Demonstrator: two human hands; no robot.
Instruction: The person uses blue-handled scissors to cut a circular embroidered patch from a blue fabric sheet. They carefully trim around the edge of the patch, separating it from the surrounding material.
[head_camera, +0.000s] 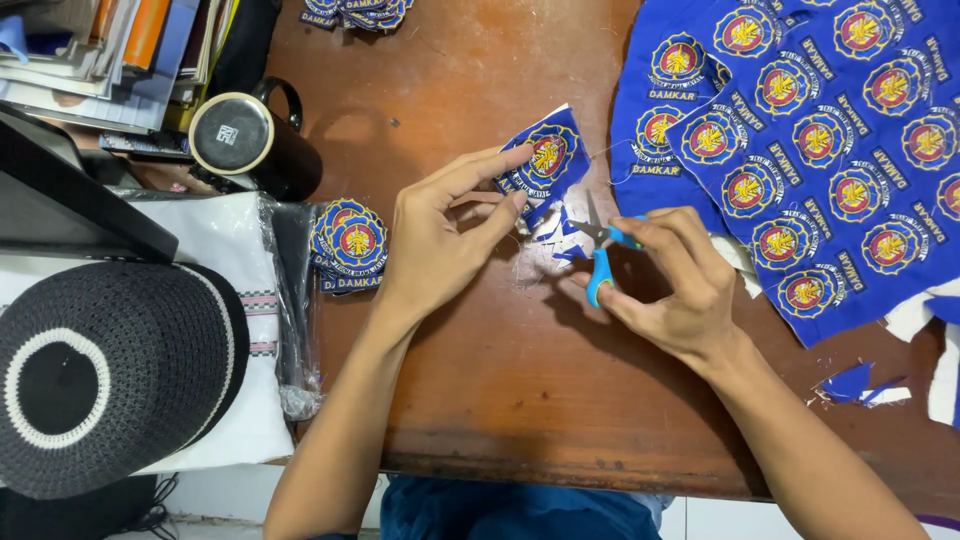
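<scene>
My left hand pinches a blue embroidered patch with a round yellow and red emblem, holding it just above the brown wooden table. My right hand grips small blue-handled scissors, whose blades point up toward the patch's lower edge. Blue fabric scraps lie under the patch between both hands.
A large blue cloth sheet with several uncut emblems covers the right side. A stack of cut patches lies left of my left hand, another stack at the far edge. A black mug, books, a black knit cap and more scraps surround.
</scene>
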